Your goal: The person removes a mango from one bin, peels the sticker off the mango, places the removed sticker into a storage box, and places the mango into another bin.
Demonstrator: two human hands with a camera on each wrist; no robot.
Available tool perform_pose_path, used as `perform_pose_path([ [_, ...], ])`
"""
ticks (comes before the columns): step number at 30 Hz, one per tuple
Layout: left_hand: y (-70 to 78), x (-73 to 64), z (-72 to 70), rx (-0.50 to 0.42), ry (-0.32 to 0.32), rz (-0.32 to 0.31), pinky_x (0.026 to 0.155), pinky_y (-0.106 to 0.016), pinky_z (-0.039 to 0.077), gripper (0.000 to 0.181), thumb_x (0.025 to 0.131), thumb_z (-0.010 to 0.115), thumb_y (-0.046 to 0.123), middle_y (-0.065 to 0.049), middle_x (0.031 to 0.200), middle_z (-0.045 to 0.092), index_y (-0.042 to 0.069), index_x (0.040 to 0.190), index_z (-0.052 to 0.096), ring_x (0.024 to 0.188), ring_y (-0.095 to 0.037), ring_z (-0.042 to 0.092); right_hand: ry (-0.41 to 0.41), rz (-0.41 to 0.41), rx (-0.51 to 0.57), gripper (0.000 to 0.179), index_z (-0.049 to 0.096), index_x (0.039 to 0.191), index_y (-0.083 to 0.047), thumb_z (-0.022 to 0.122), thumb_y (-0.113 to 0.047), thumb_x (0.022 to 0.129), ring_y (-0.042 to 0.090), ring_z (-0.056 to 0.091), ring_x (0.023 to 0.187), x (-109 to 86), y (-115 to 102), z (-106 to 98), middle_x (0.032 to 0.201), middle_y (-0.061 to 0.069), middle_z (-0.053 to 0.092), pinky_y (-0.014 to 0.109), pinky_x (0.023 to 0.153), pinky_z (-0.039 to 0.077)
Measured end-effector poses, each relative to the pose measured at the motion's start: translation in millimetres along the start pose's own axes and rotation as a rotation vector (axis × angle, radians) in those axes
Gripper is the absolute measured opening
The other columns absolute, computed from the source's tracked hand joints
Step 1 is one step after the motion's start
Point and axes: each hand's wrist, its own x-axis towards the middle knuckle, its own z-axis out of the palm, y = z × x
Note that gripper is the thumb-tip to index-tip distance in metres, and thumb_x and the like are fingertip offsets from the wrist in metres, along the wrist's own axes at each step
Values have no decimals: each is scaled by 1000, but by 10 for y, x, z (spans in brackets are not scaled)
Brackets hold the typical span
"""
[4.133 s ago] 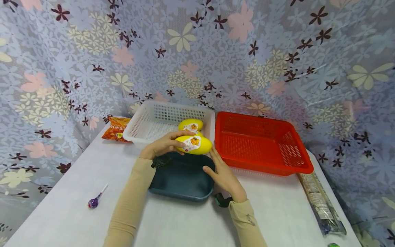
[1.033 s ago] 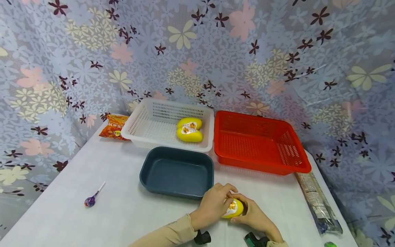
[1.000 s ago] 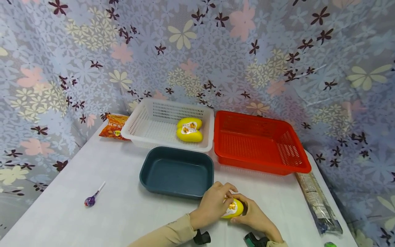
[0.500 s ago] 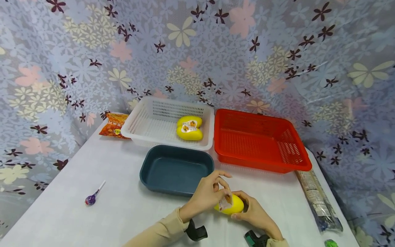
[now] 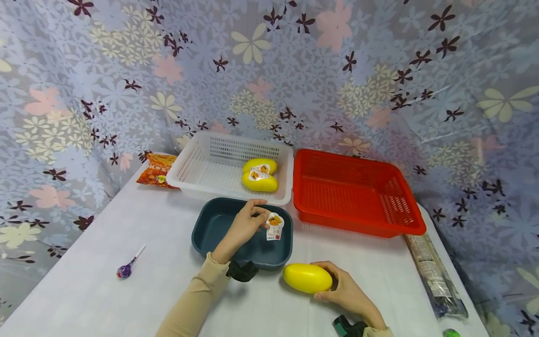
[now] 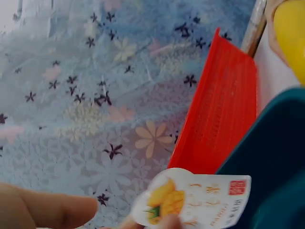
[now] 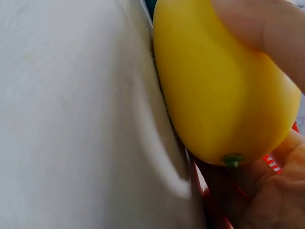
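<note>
Mango [image 5: 307, 278] is lying on its side on the white table [image 5: 105, 229], below and right of the frame's centre in the head view. Its right end is sitting inside the right hand [image 5: 349, 294], whose thumb and fingers are curling round it from below and above, while its left end is pointing away from the fingers. In the right wrist view a green stem [image 7: 232, 160] is showing at the lower end of the fruit, close to the fingers beneath it.

Up and left of the mango, the left hand [image 5: 247, 223] is pinching a white sticker [image 5: 274, 228] by its rounded end, which is bearing a mango picture. In the left wrist view one finger is stretching apart from the sticker at the lower left. The sticker is showing against the right side of the dark tray [image 5: 212, 231].

Behind the tray, a white basket [image 5: 216, 175] is holding two labelled mangoes [image 5: 260, 175] side by side. A red basket [image 5: 337, 192] is standing just right of it. An orange snack bag [image 5: 156, 171] is lying at the left, and a lollipop [image 5: 125, 270] is resting at the lower left.
</note>
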Motion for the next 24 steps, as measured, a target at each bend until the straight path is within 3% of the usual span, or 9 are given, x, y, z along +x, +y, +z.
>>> perform_pose_path([
  [4,25,86,-61,53,-117,-94,79,-38,51,44,101,48,18,-17,127,58,5,142,38,93,-29,69,-1,-10,-9,65,55,130,-17,84,-31,73,10,53,108,2,4,10,128,2,62,42,102,40],
  [6,56,148,-70,67,-173,-140,84,-42,51,46,103,45,20,-18,133,52,6,145,33,99,-32,67,0,-7,-8,65,55,130,-17,84,-31,73,11,53,108,-1,1,6,129,2,61,48,103,38],
  [10,109,266,-68,67,-249,-226,95,-51,46,49,103,44,25,-19,141,45,9,146,27,111,-36,62,-1,2,0,66,55,130,-17,84,-31,73,12,53,108,0,-12,-2,129,3,61,48,102,39],
  [13,114,308,-51,60,-266,-270,97,-53,44,48,102,46,26,-19,142,46,9,143,26,115,-38,61,-6,10,10,67,54,131,-16,84,-31,73,14,53,107,7,-20,3,129,4,61,46,102,40],
  [19,44,294,50,63,-280,-344,87,-46,46,34,99,50,21,-20,129,49,6,124,33,112,-37,63,-6,22,-2,67,54,131,-15,84,-32,73,15,54,107,8,-21,10,128,4,62,46,101,40],
  [24,-21,322,111,31,-272,-388,93,-50,49,30,97,51,20,-18,125,49,6,118,36,109,-35,64,7,17,2,67,54,131,-16,83,-32,73,15,54,108,2,-12,10,129,3,61,47,102,40],
])
